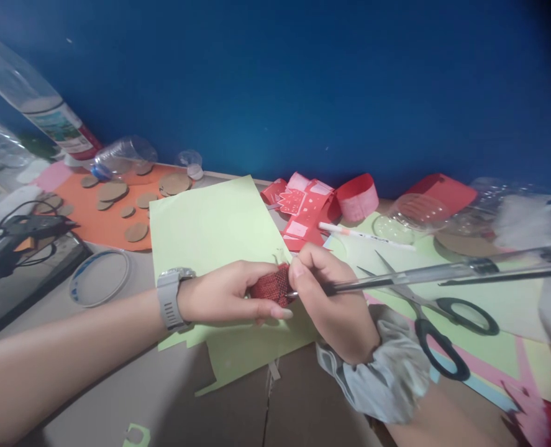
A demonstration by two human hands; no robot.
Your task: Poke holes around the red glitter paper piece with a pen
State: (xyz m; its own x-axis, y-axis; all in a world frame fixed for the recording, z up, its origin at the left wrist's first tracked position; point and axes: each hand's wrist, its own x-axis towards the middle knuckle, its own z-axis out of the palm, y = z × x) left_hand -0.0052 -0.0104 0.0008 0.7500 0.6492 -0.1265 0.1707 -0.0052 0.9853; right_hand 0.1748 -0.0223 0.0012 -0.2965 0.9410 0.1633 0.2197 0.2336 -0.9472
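Observation:
My left hand (pixel 238 292), with a grey watch at the wrist, is closed around a small dark red woven piece (pixel 271 287). My right hand (pixel 326 295), a grey scrunchie at its wrist, pinches a black pen (pixel 377 281) whose silver tip touches the right side of the red piece. Both hands are over light green paper (pixel 210 226). Open scissors (pixel 415 298) with black handles lie just right of my right hand.
At the back are red paper shapes (pixel 307 205) and a white marker (pixel 354 234). Cardboard discs (pixel 112 191) lie on orange paper (pixel 89 220) at left, near plastic bottles (pixel 65 127) and a tape ring (pixel 99 278). A blue wall (pixel 256 81) stands behind.

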